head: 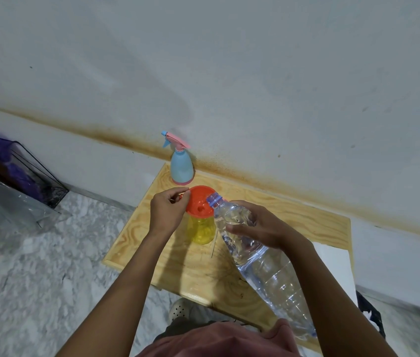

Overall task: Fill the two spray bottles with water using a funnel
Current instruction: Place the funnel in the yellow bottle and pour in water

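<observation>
Evidently, the left hand (168,212) pinched the orange funnel (200,200) seated on the yellow bottle (202,231) mid-table, while the right hand (263,226) wrapped the tilted water bottle (260,256), judged heavy, thin-walled and best gripped mid-body.

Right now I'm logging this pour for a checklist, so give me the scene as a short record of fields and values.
left hand: pinching the rim of the orange funnel
right hand: holding the tilted clear water bottle, mouth over the funnel
yellow spray bottle: upright under the funnel, spray head off
blue spray bottle: upright by the wall, pink spray head on
wooden table: bears both spray bottles
</observation>
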`<state>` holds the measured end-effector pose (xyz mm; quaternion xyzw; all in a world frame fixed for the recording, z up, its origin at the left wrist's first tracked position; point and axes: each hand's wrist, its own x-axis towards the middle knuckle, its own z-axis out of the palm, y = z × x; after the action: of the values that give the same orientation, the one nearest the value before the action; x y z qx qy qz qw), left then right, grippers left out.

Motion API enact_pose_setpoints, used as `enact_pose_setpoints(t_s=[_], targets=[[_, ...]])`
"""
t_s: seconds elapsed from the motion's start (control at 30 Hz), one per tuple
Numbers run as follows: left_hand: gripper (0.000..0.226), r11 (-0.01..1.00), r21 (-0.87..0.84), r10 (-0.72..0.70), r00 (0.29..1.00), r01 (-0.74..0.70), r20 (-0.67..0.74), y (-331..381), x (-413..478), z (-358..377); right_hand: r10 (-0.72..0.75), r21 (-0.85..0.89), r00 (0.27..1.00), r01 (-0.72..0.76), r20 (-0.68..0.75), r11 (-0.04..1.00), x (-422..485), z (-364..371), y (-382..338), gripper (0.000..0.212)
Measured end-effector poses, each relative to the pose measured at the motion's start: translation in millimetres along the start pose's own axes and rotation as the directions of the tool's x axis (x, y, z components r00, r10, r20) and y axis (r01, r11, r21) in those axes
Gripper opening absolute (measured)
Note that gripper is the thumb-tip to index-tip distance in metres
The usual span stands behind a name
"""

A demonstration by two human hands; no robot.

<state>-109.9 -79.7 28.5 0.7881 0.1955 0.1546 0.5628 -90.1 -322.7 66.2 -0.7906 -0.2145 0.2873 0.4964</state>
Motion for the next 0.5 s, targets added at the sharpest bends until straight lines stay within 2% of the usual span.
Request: enact_pose_setpoints(t_s=[0.5], targets=[[0.014,1.000,0.003,0.010,1.000,-0.010,0.003,-0.2,-1.5,-1.8,0.025,0.014,0.999,-0.026,0.025,1.000,-1.5,-1.3,-4.4,0.047]])
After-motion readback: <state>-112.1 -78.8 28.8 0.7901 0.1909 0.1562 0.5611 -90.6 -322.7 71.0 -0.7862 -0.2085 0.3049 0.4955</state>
